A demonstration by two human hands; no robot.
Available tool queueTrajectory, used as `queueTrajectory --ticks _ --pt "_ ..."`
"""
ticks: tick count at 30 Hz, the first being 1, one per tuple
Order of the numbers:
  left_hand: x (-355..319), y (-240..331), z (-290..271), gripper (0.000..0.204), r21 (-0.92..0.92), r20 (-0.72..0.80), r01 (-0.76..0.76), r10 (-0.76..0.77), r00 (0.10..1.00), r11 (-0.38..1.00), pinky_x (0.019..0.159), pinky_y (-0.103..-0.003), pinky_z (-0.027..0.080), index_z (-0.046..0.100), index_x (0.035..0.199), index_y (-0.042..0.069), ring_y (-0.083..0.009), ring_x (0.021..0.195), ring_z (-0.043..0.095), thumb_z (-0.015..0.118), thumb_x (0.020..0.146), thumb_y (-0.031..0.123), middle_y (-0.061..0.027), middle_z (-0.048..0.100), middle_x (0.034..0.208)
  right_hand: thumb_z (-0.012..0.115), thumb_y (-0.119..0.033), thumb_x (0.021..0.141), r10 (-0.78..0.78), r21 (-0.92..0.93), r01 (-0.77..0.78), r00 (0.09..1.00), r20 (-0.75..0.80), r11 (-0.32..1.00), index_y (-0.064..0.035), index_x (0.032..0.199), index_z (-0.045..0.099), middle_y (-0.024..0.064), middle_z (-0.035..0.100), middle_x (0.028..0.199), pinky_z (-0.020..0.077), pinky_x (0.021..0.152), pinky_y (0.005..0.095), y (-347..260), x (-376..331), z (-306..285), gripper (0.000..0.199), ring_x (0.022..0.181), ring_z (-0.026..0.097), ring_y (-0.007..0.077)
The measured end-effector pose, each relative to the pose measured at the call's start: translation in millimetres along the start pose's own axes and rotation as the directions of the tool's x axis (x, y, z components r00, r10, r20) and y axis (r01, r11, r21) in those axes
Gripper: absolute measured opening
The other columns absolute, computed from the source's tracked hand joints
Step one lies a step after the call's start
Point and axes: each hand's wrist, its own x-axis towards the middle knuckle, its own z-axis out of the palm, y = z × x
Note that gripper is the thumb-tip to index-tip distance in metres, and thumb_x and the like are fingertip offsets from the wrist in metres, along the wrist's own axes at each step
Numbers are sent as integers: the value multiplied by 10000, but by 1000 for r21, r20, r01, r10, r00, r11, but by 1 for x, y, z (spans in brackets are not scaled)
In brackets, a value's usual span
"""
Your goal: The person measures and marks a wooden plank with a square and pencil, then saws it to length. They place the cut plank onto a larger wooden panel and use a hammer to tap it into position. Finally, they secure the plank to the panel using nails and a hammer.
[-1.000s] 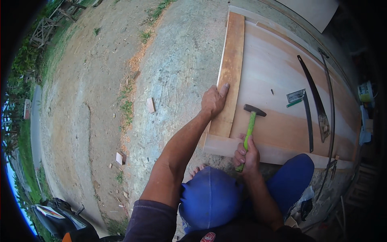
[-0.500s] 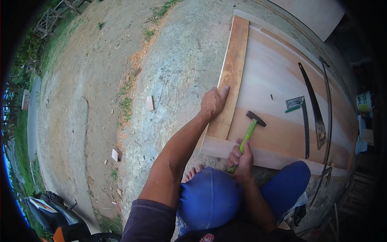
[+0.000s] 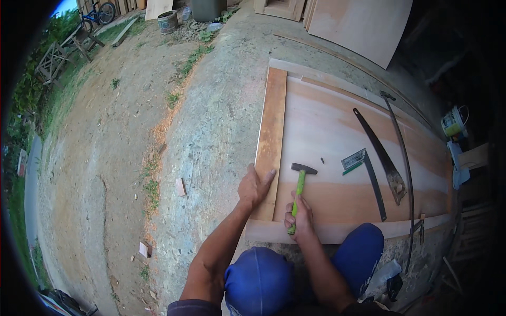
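My right hand (image 3: 300, 215) is closed round the lime-green handle of a hammer (image 3: 304, 168), its dark steel head raised over a large plywood panel (image 3: 316, 131). A flat brown wooden board (image 3: 271, 126) lies along the panel's left edge. My left hand (image 3: 255, 187) grips this board's outer edge near its lower end, thumb on top and the other fingers partly hidden at the side. On the panel, right of the hammer, are a small dark piece (image 3: 322, 160), a try square (image 3: 372, 176), a handsaw (image 3: 377, 150) and a long bar clamp (image 3: 401, 147).
My blue-clad knees (image 3: 258, 279) are close to the panel's near edge. Plywood sheets (image 3: 363, 29) lean at the back. A bucket (image 3: 454, 122) stands at the right. Wood offcuts (image 3: 181, 187) and shavings are scattered on the ground at the left.
The view has shifted, showing more of the far background, with the panel lower and further left. My left hand still holds the board; my right hand still holds the hammer above the panel.
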Motion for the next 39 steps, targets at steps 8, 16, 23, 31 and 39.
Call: queueTrajectory --ticks 8,16,23,31,39 --pt "11 0 -13 873 2 112 86 -85 990 996 955 -480 511 538 1297 -47 -437 1101 658 619 865 707 -305 679 1146 415 -280 1087 -212 11 212 975 61 977 -215 1381 427 29 534 893 376 413 240 -107 146 49 302 505 431 86" --pt "13 -3 -11 889 -52 169 75 -65 983 996 929 -501 517 506 1288 -60 -455 1061 660 601 867 716 -319 679 1088 378 -280 1093 -206 -164 196 978 -44 967 -311 1490 386 -30 478 739 356 428 231 -179 249 100 399 488 379 59" --pt "16 -7 -10 878 -50 164 71 -62 984 996 927 -495 515 506 1300 -60 -454 1059 661 600 875 702 -316 681 1086 389 -275 1086 -213 -303 205 977 5 931 -322 1536 341 -38 464 701 339 406 231 -182 249 104 455 483 373 57" --pt "14 -4 -10 883 -45 172 69 -60 983 997 932 -489 514 504 1305 -63 -444 1065 661 589 880 706 -310 683 1082 382 -272 1093 -208 -315 202 978 14 927 -328 1551 336 -36 458 687 326 402 232 -186 246 105 464 478 364 65" --pt "11 -3 -14 832 -40 141 45 -39 989 998 935 -491 511 527 1252 -61 -445 1072 659 597 892 686 -310 681 1090 413 -266 1080 -217 -399 235 972 89 886 -292 1561 342 -38 451 679 347 416 254 -177 227 97 488 474 373 69"
